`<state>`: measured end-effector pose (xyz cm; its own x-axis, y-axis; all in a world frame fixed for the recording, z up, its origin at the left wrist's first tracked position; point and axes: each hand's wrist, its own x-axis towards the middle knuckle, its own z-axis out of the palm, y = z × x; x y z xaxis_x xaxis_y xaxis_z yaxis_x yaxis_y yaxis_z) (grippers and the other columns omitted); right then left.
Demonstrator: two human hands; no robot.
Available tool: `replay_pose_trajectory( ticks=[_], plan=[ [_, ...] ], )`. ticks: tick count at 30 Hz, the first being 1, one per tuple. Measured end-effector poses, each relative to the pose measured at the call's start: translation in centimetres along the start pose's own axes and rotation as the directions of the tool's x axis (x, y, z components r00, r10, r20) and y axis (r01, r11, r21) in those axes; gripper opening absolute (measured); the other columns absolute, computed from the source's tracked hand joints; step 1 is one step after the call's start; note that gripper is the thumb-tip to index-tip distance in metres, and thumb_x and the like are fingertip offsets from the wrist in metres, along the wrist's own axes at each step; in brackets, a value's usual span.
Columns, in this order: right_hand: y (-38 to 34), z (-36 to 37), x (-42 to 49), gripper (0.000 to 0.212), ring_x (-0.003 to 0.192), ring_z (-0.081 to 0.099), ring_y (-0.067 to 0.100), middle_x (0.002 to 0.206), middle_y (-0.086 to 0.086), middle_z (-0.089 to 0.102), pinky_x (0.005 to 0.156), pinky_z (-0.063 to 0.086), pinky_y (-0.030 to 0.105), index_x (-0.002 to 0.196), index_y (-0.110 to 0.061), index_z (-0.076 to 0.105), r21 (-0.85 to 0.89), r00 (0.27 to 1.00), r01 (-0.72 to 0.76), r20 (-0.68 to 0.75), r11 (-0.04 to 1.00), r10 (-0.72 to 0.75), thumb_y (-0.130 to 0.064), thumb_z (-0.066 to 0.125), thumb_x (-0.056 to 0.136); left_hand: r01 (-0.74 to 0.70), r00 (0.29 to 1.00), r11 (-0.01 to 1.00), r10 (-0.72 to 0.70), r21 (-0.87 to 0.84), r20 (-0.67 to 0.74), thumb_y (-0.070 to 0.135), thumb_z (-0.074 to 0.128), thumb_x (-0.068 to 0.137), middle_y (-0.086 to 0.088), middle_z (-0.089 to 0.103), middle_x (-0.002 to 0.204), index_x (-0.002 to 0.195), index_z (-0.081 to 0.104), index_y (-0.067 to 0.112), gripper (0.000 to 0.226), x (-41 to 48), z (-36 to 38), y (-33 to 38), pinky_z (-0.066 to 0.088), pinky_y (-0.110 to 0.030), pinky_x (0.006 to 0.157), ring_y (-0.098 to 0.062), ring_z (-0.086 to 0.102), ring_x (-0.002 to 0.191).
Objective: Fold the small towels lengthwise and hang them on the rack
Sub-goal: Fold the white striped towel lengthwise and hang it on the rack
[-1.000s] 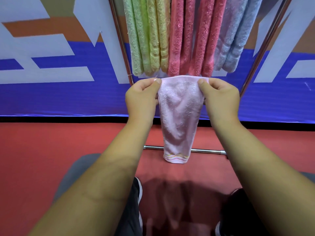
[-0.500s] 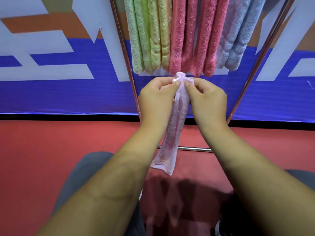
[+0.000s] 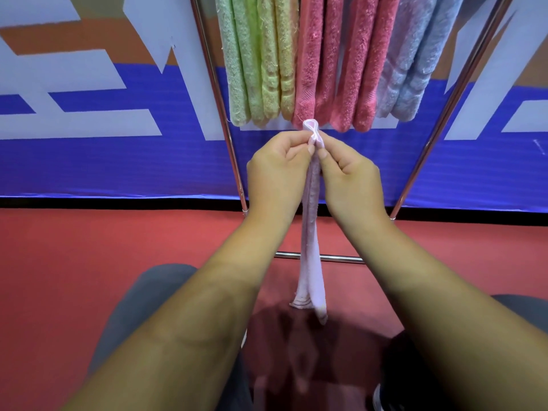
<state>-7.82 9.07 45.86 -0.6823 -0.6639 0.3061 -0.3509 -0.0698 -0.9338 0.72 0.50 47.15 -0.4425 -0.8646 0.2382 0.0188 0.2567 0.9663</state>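
Note:
A small pale pink towel (image 3: 310, 256) hangs folded lengthwise into a narrow strip in front of me. My left hand (image 3: 277, 173) and my right hand (image 3: 348, 173) pinch its top end together, fingertips meeting, with a small loop of cloth sticking up above them. Its striped bottom hem dangles just above the red floor. The metal rack (image 3: 218, 93) stands right behind, its two slanted chrome legs on either side of my hands. Several folded towels hang on it: green and yellow ones (image 3: 258, 63), deep pink ones (image 3: 335, 63) and pale blue ones (image 3: 412, 60).
A low chrome crossbar (image 3: 341, 258) of the rack runs near the floor behind the towel. A blue, white and orange banner wall (image 3: 89, 143) stands behind the rack. My knees and dark shoes (image 3: 394, 378) are at the bottom on the red floor (image 3: 74, 262).
A second ago my hands held the pink towel spread flat between them. They came together and folded it in half lengthwise; it now hangs straighter as a narrow strip.

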Motion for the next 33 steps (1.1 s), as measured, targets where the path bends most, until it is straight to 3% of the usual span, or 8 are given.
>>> replay_pose_trajectory(
  ticks=[3,8,13,17,23,27,30,33],
  plan=[
    [0.1,-0.1,-0.2,0.037,0.117,0.069,-0.01,0.121,-0.023,0.078,0.104,0.056,0.023,0.145,-0.036,0.069,-0.008,1.0,-0.011,0.005,1.0,0.011,-0.025,0.055,0.113,-0.016,1.0,0.999,0.016,0.036,0.012,0.018,0.072,0.096,0.011,0.083,0.095,0.111,0.082,0.026,0.019,-0.1,-0.1,-0.1,0.062,-0.043,0.095,-0.007,0.078,0.099],
    [-0.1,0.0,-0.2,0.031,0.108,0.073,-0.005,0.111,-0.019,0.081,0.099,0.06,0.032,0.135,-0.036,0.075,-0.014,0.998,-0.031,-0.051,0.999,0.031,-0.031,0.054,0.112,-0.047,0.998,0.991,0.052,0.129,-0.04,0.023,0.072,0.096,0.018,0.08,0.087,0.108,0.083,0.029,0.017,-0.6,0.0,0.6,0.062,-0.034,0.083,0.0,0.076,0.089],
    [-0.7,0.4,-0.1,0.028,0.108,0.074,-0.004,0.11,-0.019,0.081,0.1,0.059,0.03,0.127,-0.035,0.079,0.082,0.989,-0.095,-0.102,0.992,0.103,-0.037,0.056,0.111,0.022,0.998,0.998,-0.019,0.051,-0.06,0.027,0.076,0.096,0.014,0.081,0.086,0.105,0.083,0.026,0.012,-0.6,0.2,0.7,0.064,-0.043,0.086,-0.008,0.078,0.088],
    [-0.5,0.7,-0.2,0.029,0.106,0.072,-0.007,0.111,-0.02,0.081,0.09,0.056,0.017,0.129,-0.037,0.078,0.055,0.99,-0.092,-0.105,0.994,0.097,-0.037,0.054,0.112,0.006,0.999,0.999,-0.003,0.051,-0.05,0.027,0.075,0.097,0.015,0.081,0.085,0.106,0.084,0.027,0.013,-1.1,0.5,0.7,0.064,-0.041,0.086,-0.005,0.078,0.089],
    [-0.3,1.0,0.0,0.04,0.116,0.069,-0.009,0.126,-0.03,0.075,0.102,0.057,0.025,0.144,-0.044,0.068,-0.013,0.998,-0.056,-0.021,0.998,0.055,-0.027,0.054,0.111,-0.009,0.998,0.997,0.013,0.074,-0.053,0.021,0.074,0.098,0.017,0.081,0.086,0.105,0.083,0.029,0.014,-0.9,0.3,0.4,0.063,-0.038,0.088,-0.003,0.077,0.09],
    [-0.3,0.5,0.2,0.048,0.094,0.072,-0.003,0.112,-0.023,0.08,0.086,0.057,0.019,0.143,-0.046,0.068,-0.003,0.998,-0.065,0.011,0.998,0.065,-0.018,0.053,0.107,0.021,1.0,1.0,-0.021,0.018,-0.011,0.019,0.073,0.095,0.012,0.083,0.092,0.107,0.082,0.029,0.018,-0.7,-0.2,0.1,0.063,-0.043,0.093,-0.008,0.079,0.097],
    [-0.1,0.2,0.5,0.042,0.11,0.076,0.004,0.117,-0.017,0.081,0.1,0.06,0.031,0.14,-0.044,0.071,0.052,0.998,-0.053,0.022,0.997,0.052,-0.022,0.06,0.106,0.039,0.999,0.999,-0.038,-0.037,0.029,0.019,0.076,0.095,0.005,0.084,0.098,0.113,0.082,0.022,0.019,-0.5,-0.6,-0.1,0.063,-0.046,0.097,-0.014,0.08,0.1],
    [0.2,-0.1,0.7,0.037,0.12,0.072,0.0,0.127,-0.02,0.077,0.109,0.057,0.035,0.14,-0.039,0.072,0.09,0.999,-0.041,0.034,0.995,0.038,-0.026,0.065,0.107,0.048,0.996,0.994,-0.04,-0.099,0.077,0.018,0.078,0.095,0.001,0.084,0.101,0.117,0.08,0.016,0.022,-0.5,-1.1,0.1,0.062,-0.046,0.099,-0.016,0.08,0.103]
  ],
)
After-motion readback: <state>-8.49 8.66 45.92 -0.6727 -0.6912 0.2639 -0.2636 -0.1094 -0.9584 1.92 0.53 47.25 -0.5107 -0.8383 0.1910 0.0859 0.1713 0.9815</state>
